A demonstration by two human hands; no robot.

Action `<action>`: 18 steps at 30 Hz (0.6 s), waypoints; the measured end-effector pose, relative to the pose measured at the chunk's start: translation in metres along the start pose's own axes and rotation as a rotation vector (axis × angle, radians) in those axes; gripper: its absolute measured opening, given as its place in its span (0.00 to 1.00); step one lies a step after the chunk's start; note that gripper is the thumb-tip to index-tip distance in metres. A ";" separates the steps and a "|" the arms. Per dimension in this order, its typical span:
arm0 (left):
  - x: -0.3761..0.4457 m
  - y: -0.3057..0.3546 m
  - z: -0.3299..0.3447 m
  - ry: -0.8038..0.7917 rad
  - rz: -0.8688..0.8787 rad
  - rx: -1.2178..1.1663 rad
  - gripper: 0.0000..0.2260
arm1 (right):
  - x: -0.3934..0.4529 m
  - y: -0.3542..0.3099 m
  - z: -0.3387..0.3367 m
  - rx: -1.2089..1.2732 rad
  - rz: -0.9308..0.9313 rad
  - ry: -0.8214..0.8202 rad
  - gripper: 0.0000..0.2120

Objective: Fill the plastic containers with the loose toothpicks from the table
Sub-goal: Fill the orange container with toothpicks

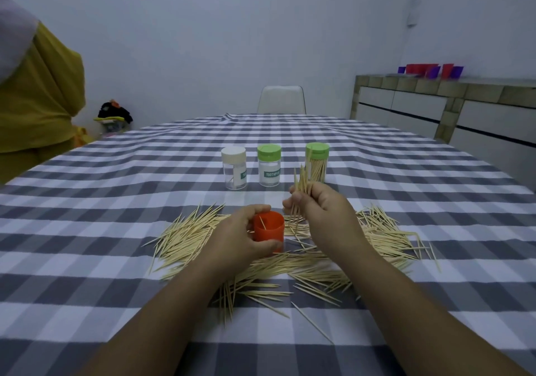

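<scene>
Checked tablecloth [116, 190] in a pale room. Left hand [240, 236] gripping an orange container [268, 227], nearly empty. Right hand [316, 204] pinching a toothpick bundle [301, 184]. Behind, one jar [317, 162] filled, two jars [251, 167] seemingly almost empty. Large loose toothpick pile [185, 236] left.

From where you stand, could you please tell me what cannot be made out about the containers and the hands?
- Head view: the orange container shows one toothpick; its lower body is hidden by the left hand.
- The white-lidded jar has its label turned aside, so the word is cut off.
- The bundle of toothpicks cannot be counted: the right hand covers its middle.
</scene>
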State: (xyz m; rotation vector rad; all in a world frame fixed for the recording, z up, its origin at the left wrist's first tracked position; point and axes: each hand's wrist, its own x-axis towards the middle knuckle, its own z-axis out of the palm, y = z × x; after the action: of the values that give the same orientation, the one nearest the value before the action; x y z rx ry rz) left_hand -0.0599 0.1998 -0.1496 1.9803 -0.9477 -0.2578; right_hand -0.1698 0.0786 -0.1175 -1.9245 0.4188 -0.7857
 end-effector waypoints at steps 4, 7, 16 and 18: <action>0.001 0.000 0.000 -0.007 0.005 -0.013 0.32 | 0.001 0.000 0.007 0.129 -0.040 0.065 0.08; 0.001 0.000 0.000 -0.008 0.010 -0.009 0.33 | 0.002 0.003 0.012 0.175 -0.066 0.105 0.09; 0.001 -0.001 0.001 -0.002 0.020 -0.003 0.33 | 0.004 0.002 0.023 0.233 -0.115 0.136 0.09; 0.001 -0.001 0.001 0.004 0.025 0.000 0.33 | 0.003 0.006 0.028 0.216 -0.070 0.118 0.09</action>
State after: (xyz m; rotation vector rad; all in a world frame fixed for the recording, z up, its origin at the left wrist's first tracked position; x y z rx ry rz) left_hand -0.0587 0.1988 -0.1509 1.9665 -0.9693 -0.2398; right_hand -0.1482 0.0924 -0.1305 -1.7046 0.3250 -0.9545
